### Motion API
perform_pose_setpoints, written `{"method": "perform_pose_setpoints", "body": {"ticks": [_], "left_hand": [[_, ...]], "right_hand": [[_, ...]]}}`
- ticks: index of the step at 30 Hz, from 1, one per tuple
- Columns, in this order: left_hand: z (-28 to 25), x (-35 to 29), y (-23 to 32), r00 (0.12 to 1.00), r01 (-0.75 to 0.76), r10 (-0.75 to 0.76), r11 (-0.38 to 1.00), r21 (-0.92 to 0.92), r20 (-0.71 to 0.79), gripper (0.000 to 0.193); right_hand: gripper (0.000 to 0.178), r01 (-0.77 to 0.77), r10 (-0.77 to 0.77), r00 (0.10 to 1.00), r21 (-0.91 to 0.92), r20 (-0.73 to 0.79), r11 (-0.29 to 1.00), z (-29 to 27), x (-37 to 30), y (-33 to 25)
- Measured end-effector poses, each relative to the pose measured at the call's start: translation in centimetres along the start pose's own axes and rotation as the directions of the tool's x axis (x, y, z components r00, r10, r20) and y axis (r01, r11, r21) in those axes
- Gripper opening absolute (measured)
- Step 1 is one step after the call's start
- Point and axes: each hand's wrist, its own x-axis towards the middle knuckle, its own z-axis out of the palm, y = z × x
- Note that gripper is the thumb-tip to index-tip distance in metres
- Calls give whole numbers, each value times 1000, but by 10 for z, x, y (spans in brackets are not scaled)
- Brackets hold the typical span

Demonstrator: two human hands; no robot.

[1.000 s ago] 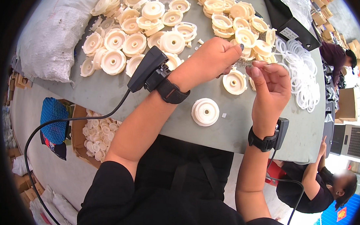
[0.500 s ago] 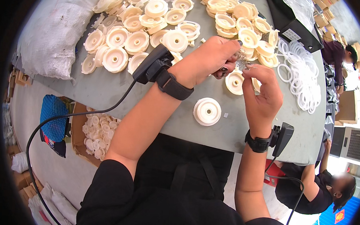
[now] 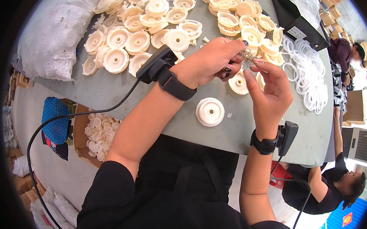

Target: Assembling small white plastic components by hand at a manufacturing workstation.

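- Wire coils (image 3: 246,56) were held up over the table (image 3: 240,133), at the left hand's (image 3: 216,58) fingertips; their number could not be made out.
- The left hand was clamped on the coils, its forearm slanted inward, its lower fingers partly hidden.
- The right hand (image 3: 272,89) was raised just beside them, thumb and fingers apart; whether the coils were touched could not be told.
- Cream discs (image 3: 137,41) were partly covered by the left wrist and cut off above.
- One white stepped disc (image 3: 210,112) was seen whole, nearer the body.
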Motion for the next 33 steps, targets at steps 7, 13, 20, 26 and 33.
{"method": "perform_pose_setpoints", "body": {"ticks": [7,13,20,26,33], "left_hand": [[2,-1,0,999,7,-7,1000,11,32,37],[4,-3,1,1000,20,-20,1000,15,19,34],[2,0,-2,1000,-23,22,983,183,7,34],[0,-2,-1,994,-93,105,919,383,-10,38],[-6,-1,0,962,-270,215,858,437,170,40]], "right_hand": [[24,-89,95,993,89,-69,992,0,1,-1],[22,-188,191,982,173,3,967,-4,3,-5],[18,145,-184,976,-277,-120,950,-3,0,7],[18,178,-210,975,-302,-77,937,-3,0,5],[16,-242,295,951,379,-89,893,-8,0,5]]}}
